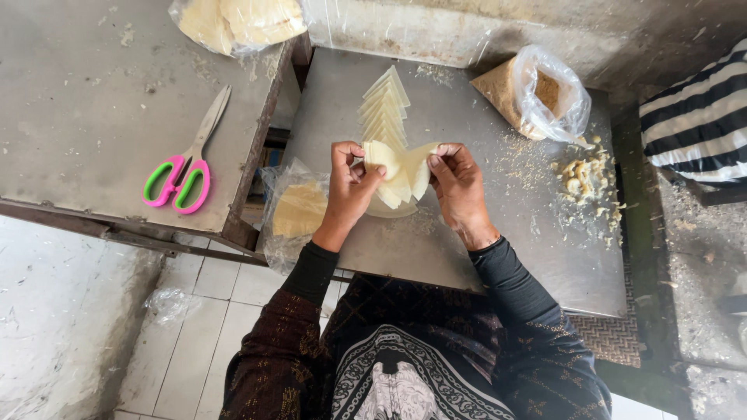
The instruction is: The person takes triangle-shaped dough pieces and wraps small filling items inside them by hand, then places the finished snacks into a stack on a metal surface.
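My left hand (348, 189) and my right hand (459, 190) hold a small stack of thin, pale yellow dough sheets (401, 173) between them, just above a grey metal table (482, 257). The fingers of both hands pinch the sheets' edges and fan them apart. Beyond my hands, a row of overlapping triangular dough sheets (384, 109) lies on the table, pointing away from me.
A clear bag of round dough sheets (299, 208) hangs over the table's left edge. Pink-and-green scissors (185, 167) lie on the left table. A bag of brown crumbs (537, 95) and a crumbly heap (583, 179) sit right. Another dough bag (237, 22) is at top.
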